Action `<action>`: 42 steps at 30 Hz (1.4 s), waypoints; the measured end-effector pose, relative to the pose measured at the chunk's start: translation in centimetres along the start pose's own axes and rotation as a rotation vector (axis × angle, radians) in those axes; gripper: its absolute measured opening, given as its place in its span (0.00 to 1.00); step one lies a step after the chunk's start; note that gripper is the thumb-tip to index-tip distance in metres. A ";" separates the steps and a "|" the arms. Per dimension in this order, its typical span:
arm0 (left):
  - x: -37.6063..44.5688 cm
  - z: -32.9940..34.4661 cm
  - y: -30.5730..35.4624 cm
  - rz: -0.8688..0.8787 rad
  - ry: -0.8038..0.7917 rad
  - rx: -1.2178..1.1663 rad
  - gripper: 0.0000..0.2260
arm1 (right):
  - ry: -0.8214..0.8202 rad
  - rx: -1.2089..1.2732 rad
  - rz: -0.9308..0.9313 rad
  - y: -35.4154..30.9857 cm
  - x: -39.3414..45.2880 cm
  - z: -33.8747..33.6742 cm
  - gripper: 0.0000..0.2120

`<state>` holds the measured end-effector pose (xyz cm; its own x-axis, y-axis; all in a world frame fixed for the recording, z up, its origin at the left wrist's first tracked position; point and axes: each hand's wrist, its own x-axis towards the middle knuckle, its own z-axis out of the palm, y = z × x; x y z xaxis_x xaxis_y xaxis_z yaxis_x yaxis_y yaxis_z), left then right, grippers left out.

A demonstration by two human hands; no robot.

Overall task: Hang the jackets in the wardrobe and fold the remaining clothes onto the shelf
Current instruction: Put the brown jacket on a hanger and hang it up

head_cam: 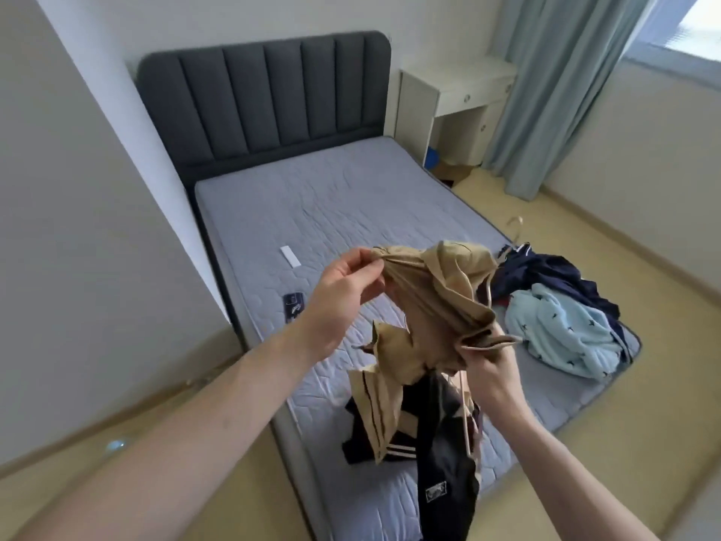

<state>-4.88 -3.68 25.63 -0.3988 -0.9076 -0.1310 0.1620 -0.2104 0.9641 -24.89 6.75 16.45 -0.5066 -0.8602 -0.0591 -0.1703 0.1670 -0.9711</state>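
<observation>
Your right hand pinches the tan-and-navy jacket and, apparently, a hanger; your left hand grips its bunched fabric, keeping it raised above the mattress for hanger insertion.

Tan jacket with dark navy panels and cream-and-dark stripes. Lower right: pale blue fleece dotted with tiny dark shapes, lying on navy clothes. Mattress is quilted lavender-grey, headboard charcoal, curtain dusty blue-green.

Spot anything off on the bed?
Yes. A white hanger pokes out loose behind the heaped navy garment and light-blue garment at the mattress edge; the pile looks dumped, unfolded.
</observation>
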 end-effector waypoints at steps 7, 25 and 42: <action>-1.9 -4.4 3.1 0.021 0.077 0.154 0.07 | 0.003 0.186 -0.175 -12.3 0.3 0.3 0.09; -11.9 -7.5 -5.4 0.181 -0.012 0.735 0.11 | -0.079 0.398 -0.020 -18.4 0.2 5.1 0.02; -10.6 -10.3 9.7 -0.213 0.307 0.067 0.15 | -0.410 -0.028 0.000 -10.7 -11.0 7.3 0.27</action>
<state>10.21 0.16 34.00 -0.1268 -0.9147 -0.3836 0.0408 -0.3913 0.9194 -11.31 10.85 25.84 -0.1285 -0.9800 -0.1516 -0.1962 0.1750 -0.9648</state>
